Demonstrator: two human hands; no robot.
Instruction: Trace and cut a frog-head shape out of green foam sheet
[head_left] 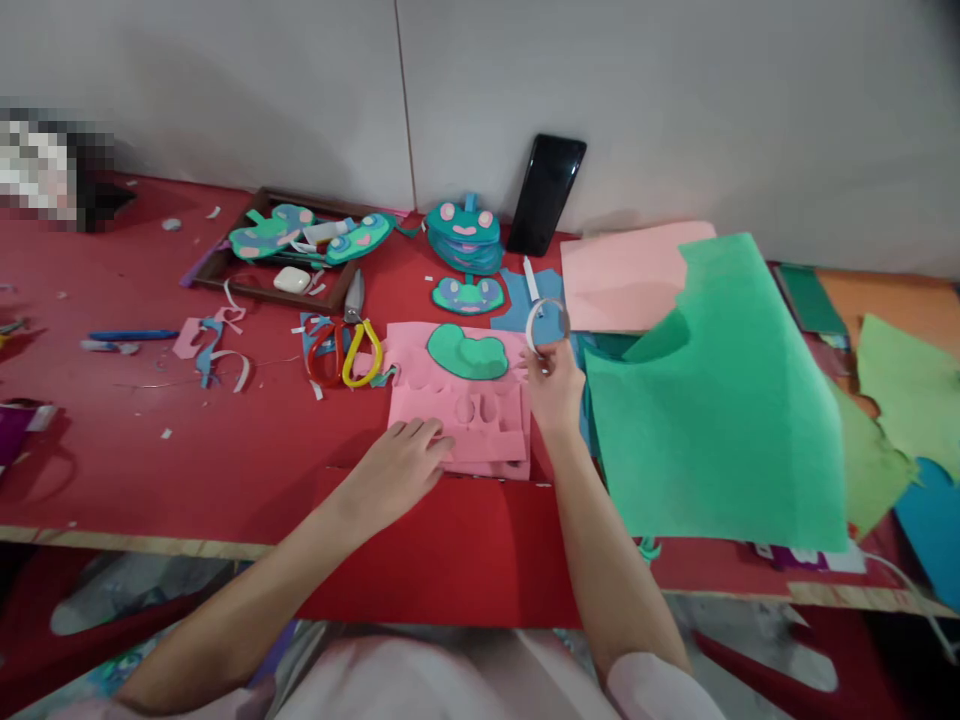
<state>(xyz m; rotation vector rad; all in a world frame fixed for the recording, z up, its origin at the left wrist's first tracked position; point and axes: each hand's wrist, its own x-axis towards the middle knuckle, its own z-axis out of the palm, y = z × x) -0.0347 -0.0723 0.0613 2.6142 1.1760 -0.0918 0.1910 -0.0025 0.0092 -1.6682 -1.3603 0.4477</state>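
My left hand (397, 462) lies on the lower left of a pink felt sheet (420, 405), fingers stretched out and holding nothing. Curved shapes are cut out of this sheet. At its upper edge lies a green bean-shaped felt piece (466, 353) with a dark outline. My right hand (555, 385) is at the sheet's right edge, its fingers closed on a thin white ring (529, 325). Whether that is a tape roll or a looped strip I cannot tell. Blue felt (517, 300) lies just beyond this hand. Scissors (354, 345) with red and yellow handles rest left of the sheet.
Finished felt faces (463, 237) and a wooden tray (262, 285) stand at the back. A black phone (547, 195) leans on the wall. Large green felt (727, 420) and pale pink sheets (622, 280) cover the right side. Scraps and a blue pen (135, 335) lie left.
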